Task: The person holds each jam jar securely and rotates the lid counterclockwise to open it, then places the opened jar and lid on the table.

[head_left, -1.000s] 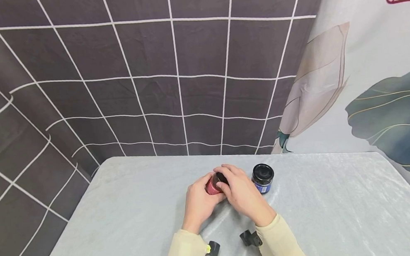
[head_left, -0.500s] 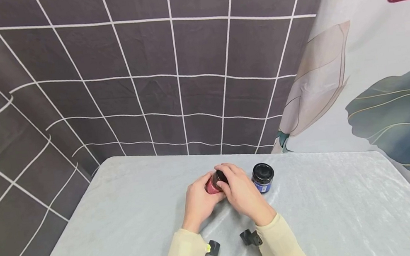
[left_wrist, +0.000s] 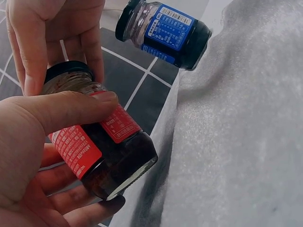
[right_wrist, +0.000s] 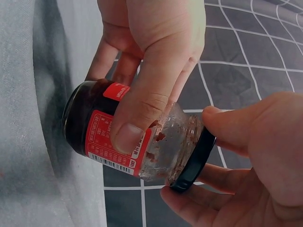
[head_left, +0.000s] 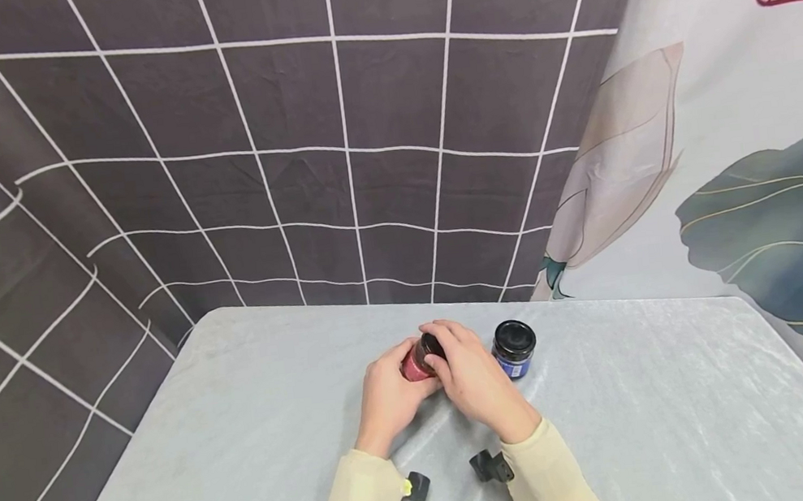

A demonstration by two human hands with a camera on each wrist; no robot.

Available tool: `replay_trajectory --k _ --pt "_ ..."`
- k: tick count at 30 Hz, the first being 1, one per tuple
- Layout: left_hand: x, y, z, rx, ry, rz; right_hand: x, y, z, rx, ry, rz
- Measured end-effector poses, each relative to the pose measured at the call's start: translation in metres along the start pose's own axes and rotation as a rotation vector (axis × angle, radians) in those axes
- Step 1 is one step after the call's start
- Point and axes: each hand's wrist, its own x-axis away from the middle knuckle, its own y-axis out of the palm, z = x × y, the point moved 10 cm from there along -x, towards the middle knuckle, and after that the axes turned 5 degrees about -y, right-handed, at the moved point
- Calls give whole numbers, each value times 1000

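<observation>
A glass jar [head_left: 414, 366] with a red label and dark contents is held between both hands over the table. My left hand [head_left: 387, 396] grips the body, its thumb [left_wrist: 78, 109] across the label and its fingers around the far side. On the black lid [right_wrist: 193, 163] my right hand [head_left: 480, 381] has its thumb and fingers around the rim. The lid is on the jar's mouth, and the jar tilts. Its base shows in the left wrist view, apart from the cloth. Some residue clings to the clear glass below the lid.
A second jar [head_left: 515, 349], with a blue label and black lid, stands upright just right of my right hand. Pale grey cloth covers the table [head_left: 264, 412]. Behind rises a dark curtain [head_left: 299, 188] with white grid lines; a leaf-patterned curtain [head_left: 737, 231] hangs at right.
The fingers of my right hand have shifted very slightly around the lid since one second ago. The left hand and the blue-labelled jar stay in place.
</observation>
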Motion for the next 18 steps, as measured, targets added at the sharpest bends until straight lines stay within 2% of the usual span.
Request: replay_trajectory --k 18 --pt "-1 -1 -5 9 -34 7 -1 -2 -1 9 -18 12"
